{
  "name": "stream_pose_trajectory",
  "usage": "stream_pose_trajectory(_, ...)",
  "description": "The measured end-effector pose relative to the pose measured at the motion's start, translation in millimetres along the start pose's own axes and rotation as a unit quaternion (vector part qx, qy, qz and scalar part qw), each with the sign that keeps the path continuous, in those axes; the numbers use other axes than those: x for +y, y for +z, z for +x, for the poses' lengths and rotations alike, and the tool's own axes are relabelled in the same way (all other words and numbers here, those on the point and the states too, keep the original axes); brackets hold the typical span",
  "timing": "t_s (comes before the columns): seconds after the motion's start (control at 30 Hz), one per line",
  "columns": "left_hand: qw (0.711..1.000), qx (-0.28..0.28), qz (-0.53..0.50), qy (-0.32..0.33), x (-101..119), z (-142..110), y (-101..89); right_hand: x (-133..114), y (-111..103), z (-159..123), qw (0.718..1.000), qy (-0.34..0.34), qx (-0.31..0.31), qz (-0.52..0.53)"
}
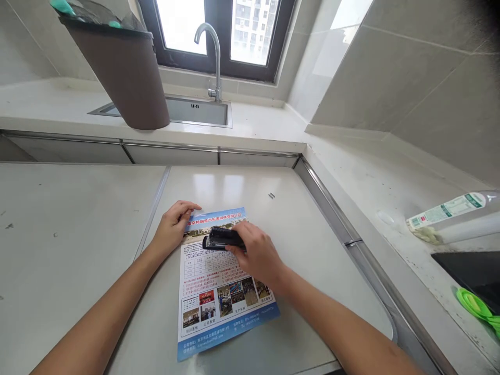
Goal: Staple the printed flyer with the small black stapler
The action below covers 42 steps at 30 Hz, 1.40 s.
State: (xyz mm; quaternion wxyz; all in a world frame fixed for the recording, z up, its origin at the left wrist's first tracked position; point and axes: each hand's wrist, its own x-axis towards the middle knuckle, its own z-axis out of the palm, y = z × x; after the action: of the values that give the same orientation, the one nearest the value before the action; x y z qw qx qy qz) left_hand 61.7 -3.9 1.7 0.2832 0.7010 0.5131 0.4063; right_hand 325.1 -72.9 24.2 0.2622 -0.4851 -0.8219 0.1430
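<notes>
A printed flyer (213,276) with blue borders, a table of text and several small photos lies flat on the white table. My right hand (255,250) is closed around a black stapler (221,238), which is over the flyer's upper half. The stapler's front end points left. At the flyer's upper left edge, my left hand (175,221) has its fingers bent and grips the paper there. Two short strips of staples (272,195) rest on the table beyond the flyer, to the right.
A brown trash bin (125,78) stands on the counter by the sink (199,112) and its faucet (217,62). On the right counter are a clear labelled bottle (449,213) lying on its side, a black flat object (469,271) and a bright green item (474,304).
</notes>
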Motion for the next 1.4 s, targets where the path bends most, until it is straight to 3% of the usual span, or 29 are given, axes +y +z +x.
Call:
stream_pose_trajectory(0.13,0.989,0.061,-0.109,-0.075,-7.1,1.1,-6.0,-10.4,10.4,2.2,0.998,-0.025,-0.05,-0.01)
stream_pose_trajectory(0.23,0.976,0.095,-0.171,-0.094,-14.4,2.9,-6.2,0.3,3.8,8.2,0.994,-0.057,-0.095,0.008)
stream_pose_trajectory(0.4,0.957,0.096,-0.259,-0.085,-16.6,4.5,-5.5,59.9,-41.1,10.4,0.982,-0.066,-0.174,0.013)
stream_pose_trajectory(0.57,0.967,0.075,-0.228,-0.086,-13.7,4.1,-6.0,131.8,-94.0,1.4,0.974,-0.017,-0.226,0.023)
stream_pose_trajectory(0.7,0.963,0.084,-0.24,-0.091,-13.9,4.4,-6.5,148.4,-105.4,-1.9,0.969,0.012,-0.244,0.034)
stream_pose_trajectory(0.8,0.936,0.105,-0.319,-0.108,-13.2,6.3,-10.9,143.0,-104.7,-1.4,0.968,0.017,-0.245,0.042)
stream_pose_trajectory(0.97,0.854,0.171,-0.472,-0.138,-11.4,9.1,-25.4,144.3,-108.6,-2.1,0.963,0.034,-0.25,0.092)
stream_pose_trajectory(1.03,0.835,0.173,-0.503,-0.144,-11.9,8.6,-30.1,155.2,-106.8,-3.0,0.965,0.051,-0.209,0.148)
stream_pose_trajectory(1.1,0.823,0.168,-0.525,-0.14,-12.4,7.2,-33.2,170.1,-100.3,-3.4,0.974,0.092,-0.071,0.193)
stream_pose_trajectory(1.2,0.811,0.162,-0.547,-0.133,-11.5,4.8,-35.8,191.5,-85.6,-2.2,0.957,0.161,0.137,0.199)
stream_pose_trajectory(1.27,0.807,0.157,-0.553,-0.133,-9.7,3.7,-36.5,201.1,-77.4,-0.7,0.947,0.184,0.171,0.198)
stream_pose_trajectory(1.4,0.797,0.146,-0.57,-0.134,-6.9,3.1,-36.6,207.8,-71.7,1.5,0.949,0.185,0.161,0.198)
